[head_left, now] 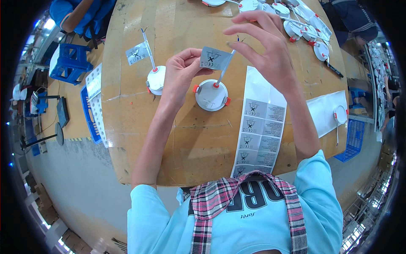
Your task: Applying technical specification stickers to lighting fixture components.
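Head view: a blue plastic basket (88,113) stands at the left of the frame, partly covered by a white perforated sheet (98,122); a blue lattice crate (353,137) sits at the right beyond the table edge. What either holds cannot be made out.

On the brown table (198,148), one round white light (211,98) with two orange-red side clips lies near the centre, its white cable (224,71) leaning up and rightward to bare wire ends. The silver printed label (215,59) sticks out leftward from that cable like a flag, its long axis nearly level, dipping slightly to the right. The left hand (184,70) pinches the label's left part between thumb and fingers. The right hand (263,50) is open, fingers spread and curved, with thumb and index beside the cable's upper end; whether they touch it cannot be told.

A second round white light (157,80) lies left of centre, its cable pointing up and slightly left with one label attached. A third white light (339,114) lies on a white sheet (319,111) at the right, cable downward. More lights (292,29) crowd the upper right, overlapping too much for a sure count, near one black pen (335,70). One white-backed strip of silver labels (260,127) runs lengthwise below the right hand, five rows visible, the lowest partly hidden by clothing.
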The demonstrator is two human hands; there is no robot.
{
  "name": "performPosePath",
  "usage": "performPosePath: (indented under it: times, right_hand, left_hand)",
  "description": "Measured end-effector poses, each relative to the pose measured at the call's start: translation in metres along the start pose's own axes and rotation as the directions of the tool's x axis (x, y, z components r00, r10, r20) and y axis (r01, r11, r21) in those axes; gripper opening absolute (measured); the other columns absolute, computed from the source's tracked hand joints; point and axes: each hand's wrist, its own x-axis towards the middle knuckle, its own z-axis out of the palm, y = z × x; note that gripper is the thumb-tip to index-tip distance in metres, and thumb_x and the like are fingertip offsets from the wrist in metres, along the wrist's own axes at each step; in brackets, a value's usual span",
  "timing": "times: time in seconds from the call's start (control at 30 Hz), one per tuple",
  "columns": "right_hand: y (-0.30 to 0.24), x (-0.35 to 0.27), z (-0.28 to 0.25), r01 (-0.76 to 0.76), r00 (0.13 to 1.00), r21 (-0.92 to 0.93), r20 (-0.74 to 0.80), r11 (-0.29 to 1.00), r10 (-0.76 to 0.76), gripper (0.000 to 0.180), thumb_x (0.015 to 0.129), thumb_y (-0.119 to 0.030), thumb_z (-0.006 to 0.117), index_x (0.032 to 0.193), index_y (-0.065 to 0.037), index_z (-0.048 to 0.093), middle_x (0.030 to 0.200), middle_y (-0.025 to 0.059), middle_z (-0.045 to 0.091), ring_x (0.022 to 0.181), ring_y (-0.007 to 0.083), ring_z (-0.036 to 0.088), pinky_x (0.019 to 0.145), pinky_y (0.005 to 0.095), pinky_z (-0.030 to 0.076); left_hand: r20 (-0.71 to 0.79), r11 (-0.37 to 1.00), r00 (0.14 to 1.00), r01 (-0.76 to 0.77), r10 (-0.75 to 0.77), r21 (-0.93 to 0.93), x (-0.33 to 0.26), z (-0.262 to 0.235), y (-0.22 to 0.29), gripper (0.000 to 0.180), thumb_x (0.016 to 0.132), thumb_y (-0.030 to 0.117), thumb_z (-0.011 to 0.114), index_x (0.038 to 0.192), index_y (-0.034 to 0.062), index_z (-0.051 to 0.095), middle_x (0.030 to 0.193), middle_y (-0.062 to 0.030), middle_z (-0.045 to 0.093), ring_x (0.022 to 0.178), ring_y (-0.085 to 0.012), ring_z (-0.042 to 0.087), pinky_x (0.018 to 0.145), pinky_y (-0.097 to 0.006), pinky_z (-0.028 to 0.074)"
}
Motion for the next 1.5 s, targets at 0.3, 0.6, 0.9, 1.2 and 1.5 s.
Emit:
performPosePath:
  times: [0.3,0.6,0.9,1.2,1.5]
  right_hand:
    - [-0.002,0.023,0.013,-0.014,0.920,0.154,0.390,0.988,-0.048,0.014,0.074,-0.013,0.072,0.084,-0.008,0.065,0.105,0.0015,0.057,0.108,0.0226,0.045,0.095,0.0350,0.037]
    - [0.008,0.005,-0.006,0.091,0.875,0.333,0.424,0.938,-0.235,0.013,0.071,-0.004,0.070,0.077,-0.007,0.058,0.093,-0.0021,0.063,0.110,0.0215,0.049,0.091,0.0352,0.042]
    - [0.011,0.000,-0.028,0.038,0.783,0.394,0.559,0.918,-0.272,0.014,0.070,-0.003,0.070,0.074,-0.008,0.058,0.085,-0.0035,0.065,0.113,0.0217,0.048,0.091,0.0361,0.042]
    - [0.014,0.000,-0.033,-0.066,0.700,0.379,0.676,0.923,-0.228,0.017,0.069,-0.002,0.071,0.084,-0.009,0.064,0.085,-0.0037,0.065,0.109,0.0206,0.047,0.093,0.0376,0.041]
    - [-0.007,0.003,-0.026,0.163,0.855,0.155,0.471,0.974,-0.218,0.073,0.063,-0.002,0.073,0.131,-0.018,0.052,0.112,0.0021,0.061,0.119,0.0267,0.044,0.102,0.0413,0.038]
  left_hand:
    - [0.034,1.000,0.999,-0.020,0.020,0.018,0.000,0.003,0.003,0.020,0.093,0.015,0.057,0.102,-0.0021,0.063,0.091,-0.0089,0.068,0.083,-0.0137,0.067,0.078,-0.028,0.057]
    - [-0.018,0.999,0.999,0.038,-0.038,-0.022,0.004,-0.004,-0.001,0.019,0.090,0.015,0.062,0.097,-0.0020,0.064,0.085,-0.0080,0.069,0.078,-0.0125,0.067,0.074,-0.026,0.055]
    - [0.007,1.000,1.000,0.008,-0.008,-0.025,0.008,-0.001,-0.013,0.017,0.089,0.013,0.063,0.094,-0.0029,0.065,0.081,-0.0088,0.069,0.075,-0.0127,0.067,0.069,-0.025,0.055]
    - [0.067,0.999,0.997,0.047,-0.048,0.010,0.008,0.005,-0.025,0.021,0.089,0.016,0.063,0.096,-0.0037,0.065,0.084,-0.0098,0.069,0.076,-0.0132,0.067,0.069,-0.025,0.055]
    - [0.123,0.993,0.989,0.086,-0.076,-0.078,0.010,0.003,-0.031,0.021,0.091,0.016,0.060,0.099,-0.0032,0.063,0.087,-0.0095,0.068,0.078,-0.0135,0.067,0.070,-0.025,0.056]
